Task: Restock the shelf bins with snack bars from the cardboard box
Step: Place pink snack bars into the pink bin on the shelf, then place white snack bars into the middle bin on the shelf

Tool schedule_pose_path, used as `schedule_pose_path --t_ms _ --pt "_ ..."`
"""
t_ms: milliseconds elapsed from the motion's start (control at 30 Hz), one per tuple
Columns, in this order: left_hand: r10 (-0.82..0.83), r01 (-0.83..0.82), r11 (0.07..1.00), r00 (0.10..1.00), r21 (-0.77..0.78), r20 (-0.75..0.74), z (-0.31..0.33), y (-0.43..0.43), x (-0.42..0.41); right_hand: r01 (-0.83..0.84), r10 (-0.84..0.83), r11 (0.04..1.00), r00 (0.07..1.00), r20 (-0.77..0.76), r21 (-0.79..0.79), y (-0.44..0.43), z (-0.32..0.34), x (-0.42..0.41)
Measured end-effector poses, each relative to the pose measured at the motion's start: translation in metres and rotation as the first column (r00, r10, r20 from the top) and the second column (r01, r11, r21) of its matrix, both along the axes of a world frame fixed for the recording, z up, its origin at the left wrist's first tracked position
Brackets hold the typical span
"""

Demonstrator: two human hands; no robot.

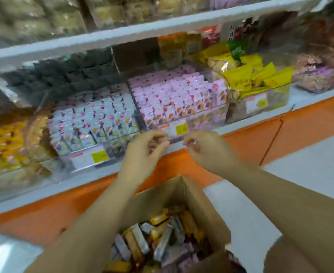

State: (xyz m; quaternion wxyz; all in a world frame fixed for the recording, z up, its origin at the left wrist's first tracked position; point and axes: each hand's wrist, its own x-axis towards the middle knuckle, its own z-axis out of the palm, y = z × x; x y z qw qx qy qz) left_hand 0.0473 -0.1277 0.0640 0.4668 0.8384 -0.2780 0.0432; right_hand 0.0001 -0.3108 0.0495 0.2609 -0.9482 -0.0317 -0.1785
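The shelf (250, 146) is right behind both hands, so the bins are easy to reach. The cardboard box (199, 203) sits open below the hands, between the arms, so bars are quick to grab. The pink bin (178, 95) is just above the right hand (205, 149) and looks full. The grey bin (95, 119) is up and left of the left hand (144, 148). The snack bars (162, 235) lie jumbled in the box, under the wrists. Both hands have curled fingers. It is blurry, so I cannot tell if they hold a bar.
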Motion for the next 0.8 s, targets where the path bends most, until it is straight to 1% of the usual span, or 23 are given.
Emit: schedule_pose_path --t_ms 100,167,233,367,433,500,600,633,667,733,767,800 --pt "0.141 -0.143 0.99 0.983 -0.014 -0.118 -0.04 0.058 -0.014 -0.067 0.069 0.997 0.996 -0.055 0.027 0.047 -0.026 0.001" --pt "0.217 -0.221 0.975 0.963 -0.006 -0.161 -0.066 0.091 -0.023 -0.092 0.094 0.995 0.991 -0.094 0.03 0.073 -0.047 0.004" --pt "0.28 -0.276 0.96 0.937 0.048 -0.209 -0.093 0.117 -0.031 -0.113 0.116 0.993 0.981 -0.154 0.029 0.094 -0.071 0.007" --pt "0.367 -0.312 0.927 0.864 0.207 -0.344 -0.143 0.161 -0.043 -0.138 0.149 0.989 0.922 -0.359 0.057 0.123 -0.121 0.007" --pt "0.411 -0.308 0.905 0.808 0.293 -0.423 -0.168 0.178 -0.045 -0.137 0.152 0.988 0.861 -0.486 0.067 0.133 -0.149 0.004" --pt "0.457 -0.298 0.881 0.733 0.367 -0.504 -0.189 0.189 -0.047 -0.12 0.132 0.991 0.791 -0.597 0.06 0.138 -0.177 -0.001" --pt "0.514 -0.268 0.852 0.593 0.45 -0.62 -0.216 0.196 -0.045 -0.098 0.094 0.995 0.71 -0.698 0.034 0.136 -0.21 -0.002" --pt "0.524 -0.232 0.843 0.56 0.485 -0.643 -0.224 0.197 -0.046 -0.121 0.101 0.992 0.665 -0.74 0.026 0.135 -0.218 -0.001" --pt "0.527 -0.176 0.833 0.541 0.524 -0.656 -0.233 0.198 -0.046 -0.176 0.117 0.984 0.602 -0.79 0.011 0.135 -0.225 -0.001" --pt "0.535 -0.079 0.809 0.512 0.583 -0.672 -0.251 0.2 -0.05 -0.348 0.149 0.937 0.484 -0.862 -0.033 0.136 -0.238 -0.001" --pt "0.539 -0.05 0.799 0.5 0.599 -0.678 -0.26 0.201 -0.053 -0.43 0.151 0.9 0.456 -0.877 -0.068 0.136 -0.243 -0.002" --pt "0.548 -0.029 0.785 0.499 0.619 -0.671 -0.268 0.203 -0.056 -0.493 0.141 0.862 0.454 -0.88 -0.116 0.135 -0.247 -0.003"
